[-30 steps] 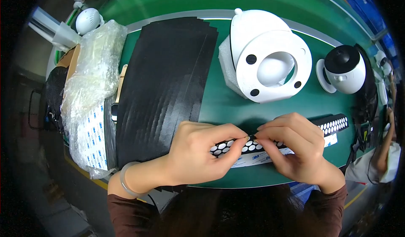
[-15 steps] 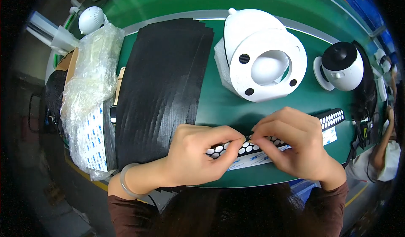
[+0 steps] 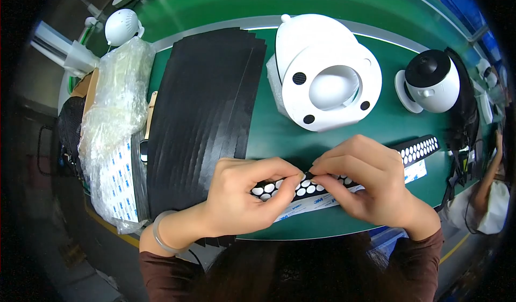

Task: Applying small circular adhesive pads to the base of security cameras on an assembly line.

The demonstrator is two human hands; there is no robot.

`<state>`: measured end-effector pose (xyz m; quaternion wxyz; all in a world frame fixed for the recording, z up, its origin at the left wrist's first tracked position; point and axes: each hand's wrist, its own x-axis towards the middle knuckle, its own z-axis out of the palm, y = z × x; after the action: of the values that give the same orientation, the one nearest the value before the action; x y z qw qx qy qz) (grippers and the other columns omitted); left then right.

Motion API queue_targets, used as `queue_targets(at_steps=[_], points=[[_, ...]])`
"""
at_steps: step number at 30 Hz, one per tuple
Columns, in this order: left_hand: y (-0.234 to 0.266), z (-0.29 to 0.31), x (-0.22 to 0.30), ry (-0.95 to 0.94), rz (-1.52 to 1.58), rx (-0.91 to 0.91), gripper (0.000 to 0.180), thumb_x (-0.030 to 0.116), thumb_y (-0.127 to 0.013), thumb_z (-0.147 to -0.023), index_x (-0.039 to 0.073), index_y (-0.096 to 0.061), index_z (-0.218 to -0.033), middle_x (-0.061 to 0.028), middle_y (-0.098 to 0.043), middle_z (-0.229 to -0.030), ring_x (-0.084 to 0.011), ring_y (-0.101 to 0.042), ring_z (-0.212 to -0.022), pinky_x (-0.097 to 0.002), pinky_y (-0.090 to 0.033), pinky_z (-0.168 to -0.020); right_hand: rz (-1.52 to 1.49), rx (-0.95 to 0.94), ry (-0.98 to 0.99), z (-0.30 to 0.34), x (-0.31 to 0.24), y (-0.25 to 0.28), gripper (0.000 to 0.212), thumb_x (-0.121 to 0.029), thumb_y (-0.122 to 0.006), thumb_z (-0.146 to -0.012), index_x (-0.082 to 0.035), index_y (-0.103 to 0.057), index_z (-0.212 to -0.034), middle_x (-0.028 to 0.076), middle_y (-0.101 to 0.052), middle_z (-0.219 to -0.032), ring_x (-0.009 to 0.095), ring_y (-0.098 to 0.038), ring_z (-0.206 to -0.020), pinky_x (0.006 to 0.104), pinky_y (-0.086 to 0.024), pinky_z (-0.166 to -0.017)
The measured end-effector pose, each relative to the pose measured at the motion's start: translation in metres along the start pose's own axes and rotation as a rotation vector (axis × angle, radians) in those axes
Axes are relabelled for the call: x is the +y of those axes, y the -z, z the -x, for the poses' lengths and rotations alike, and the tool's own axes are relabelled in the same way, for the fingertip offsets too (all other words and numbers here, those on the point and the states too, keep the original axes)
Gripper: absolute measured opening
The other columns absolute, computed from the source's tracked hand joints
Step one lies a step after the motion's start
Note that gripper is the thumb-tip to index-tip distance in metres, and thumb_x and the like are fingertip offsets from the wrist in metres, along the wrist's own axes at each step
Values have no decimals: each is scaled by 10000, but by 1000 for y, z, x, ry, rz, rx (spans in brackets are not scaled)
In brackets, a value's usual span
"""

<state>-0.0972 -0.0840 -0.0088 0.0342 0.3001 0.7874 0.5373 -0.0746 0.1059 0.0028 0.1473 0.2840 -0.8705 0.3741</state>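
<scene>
A black strip with rows of white round dots (image 3: 421,149) lies slantwise near the table's front edge. Beneath it shows white backing paper with blue print (image 3: 309,203). My left hand (image 3: 250,197) is closed in a pinch over the strip's left part, thumb and forefinger pressed together. Almost touching it, my right hand (image 3: 363,181) also pinches, at the strip's middle. Whatever sits between the fingertips is too small to make out. Beyond my hands stands a white rounded device (image 3: 293,105), its ring-shaped base facing me with black round pads on it.
A fanned stack of black sheets (image 3: 204,97) lies left of my hands. Farther left is a plastic-wrapped bundle (image 3: 115,87) with blue-printed white paper (image 3: 121,181). A smaller white device with a black face (image 3: 430,81) stands right. Another person's arm (image 3: 488,165) shows far right.
The whole view has shifted slightly, so the devices on the table appear a little farther left. Both hands remain pinched together over the dotted strip, with the fingertips only slightly moved.
</scene>
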Motion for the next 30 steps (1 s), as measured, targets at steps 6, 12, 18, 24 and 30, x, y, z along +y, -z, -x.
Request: queue_targets(at_steps=[6, 12, 18, 24, 30], points=[[0, 1, 0, 26, 26, 8, 15, 18, -614, -703, 14, -620, -717, -73, -618, -625, -163, -627, -548, -230, -466, -486, -3, 38, -10, 2, 0, -3, 130, -40, -664, -639, -55, -600, -751, 47, -585, -719, 208, -554, -611, 291, -447, -509], [1, 0, 1, -18, -21, -2, 18, 9, -613, -702, 9, -619, -719, -69, -617, -621, -153, -625, -549, -224, -465, -488, -89, -81, -144, -6, 0, 4, 101, -44, -650, -652, -64, -594, -733, 45, -567, -676, 226, -541, -595, 308, -428, -508], [-1, -3, -1, 33, 40, 21, 7, 2, -610, -705, 1, -616, -701, -65, -620, -622, -143, -625, -550, -215, -460, -490, -11, -43, 3, -6, -9, 13, 113, 3, -632, -634, -28, -580, -729, 68, -598, -758, 227, -568, -670, 299, -447, -589], [-5, 6, -5, 83, -41, 72, 288, 19, -627, -703, -9, -534, -974, -64, -628, -629, -154, -630, -546, -206, -450, -479, -50, 378, -252, -31, 9, 44, 71, -33, -554, -795, 36, -559, -812, 185, -548, -1104, 177, -538, -905, 282, -421, -806], [-6, 0, -5, 22, -60, 125, 718, -5, -612, -695, -69, -227, -1298, -178, -594, -1024, -174, -611, -491, -246, -451, -455, -219, 328, -380, -39, 16, 48, 82, -39, -590, -789, 27, -590, -837, 101, -623, -883, 110, -565, -792, 214, -439, -751]])
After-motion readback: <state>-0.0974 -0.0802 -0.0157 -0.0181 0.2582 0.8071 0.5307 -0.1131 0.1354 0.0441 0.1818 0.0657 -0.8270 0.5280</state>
